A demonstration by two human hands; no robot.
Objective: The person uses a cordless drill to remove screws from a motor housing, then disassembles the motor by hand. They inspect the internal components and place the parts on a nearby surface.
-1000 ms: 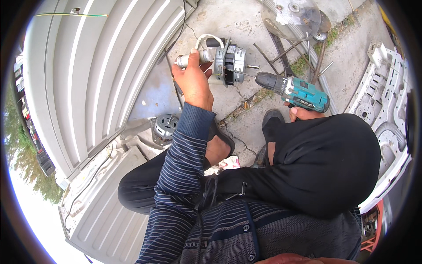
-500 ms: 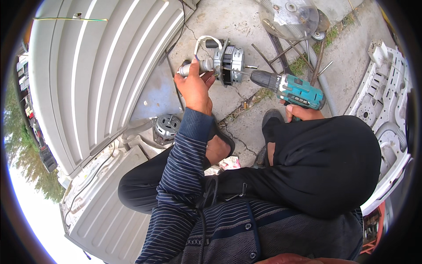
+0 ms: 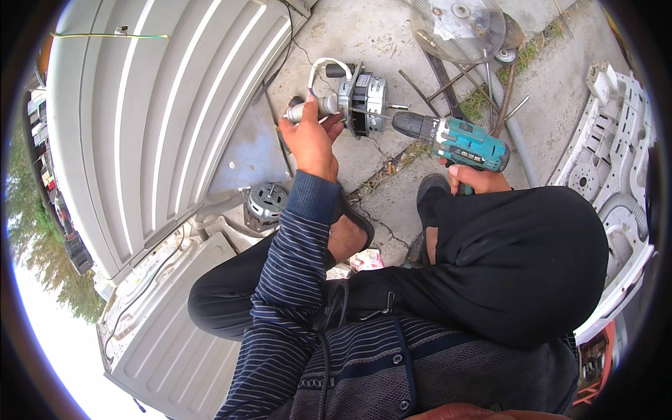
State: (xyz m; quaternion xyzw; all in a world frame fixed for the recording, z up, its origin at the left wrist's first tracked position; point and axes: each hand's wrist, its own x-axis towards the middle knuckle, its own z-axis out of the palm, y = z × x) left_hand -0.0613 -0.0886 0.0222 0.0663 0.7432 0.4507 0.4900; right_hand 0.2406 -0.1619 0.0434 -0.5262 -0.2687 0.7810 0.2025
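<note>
My left hand point(image 3: 311, 140) is closed on a pale cylindrical part point(image 3: 324, 105) at the left side of a metal motor point(image 3: 367, 101). The motor has a white cable looped over a black cylinder and a shaft sticking out to the right. My right hand point(image 3: 479, 178) grips the handle of a teal and black cordless drill point(image 3: 462, 143), partly hidden behind it. The drill points left, and its long thin bit reaches the motor's bracket near my left fingers; whether it sits in a screw or hole I cannot tell.
A second motor point(image 3: 264, 204) lies below left beside a bluish sheet point(image 3: 245, 164). Ribbed off-white panels point(image 3: 140, 140) fill the left. Metal rods point(image 3: 437, 94), a clear domed cover point(image 3: 462, 28) and a grey hose point(image 3: 518, 147) lie above right. A white perforated frame point(image 3: 602, 168) is at the right.
The drill and my right hand have moved left, toward the motor. My left hand has shifted slightly right and down with the pale cylinder; the motor has moved a little left.
</note>
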